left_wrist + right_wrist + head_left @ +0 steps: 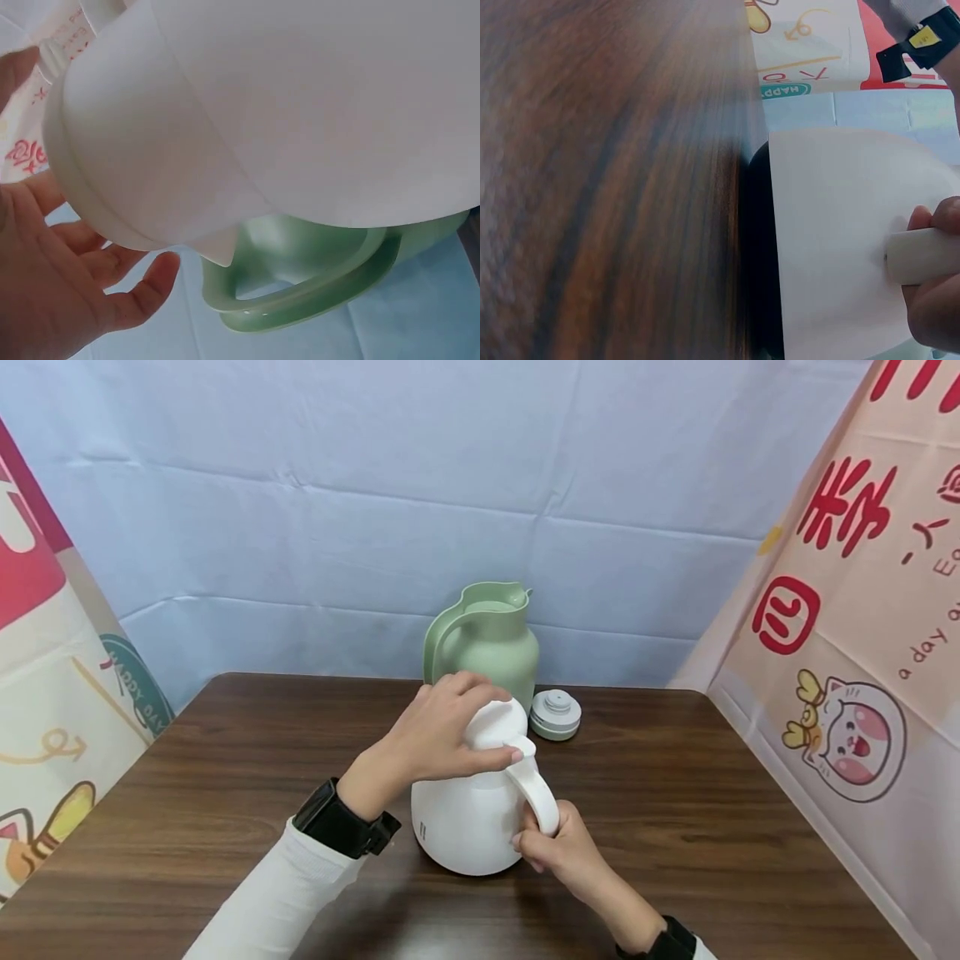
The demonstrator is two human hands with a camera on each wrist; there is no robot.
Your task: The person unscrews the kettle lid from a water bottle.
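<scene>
A white thermos jug [459, 822] stands upright on the dark wooden table, its handle [537, 793] turned to the right. Over its lid [499, 723] lies my left hand [442, 735], fingers bent around the rim and thumb at the small tab above the handle. From the left wrist view, the fingertips curl at the lid edge near the spout [219, 247]. Low on the handle, my right hand [564, 852] grips it with fingers wrapped behind. Its thumb lies beside the jug's body in the head view.
Behind the white jug stands a green jug [504, 647] with an open top, partly covered by it. A round white stopper [555, 714] sits to its right on the table [675, 793]. A pale blue cloth [337, 527] hangs behind, with printed cloths on both sides.
</scene>
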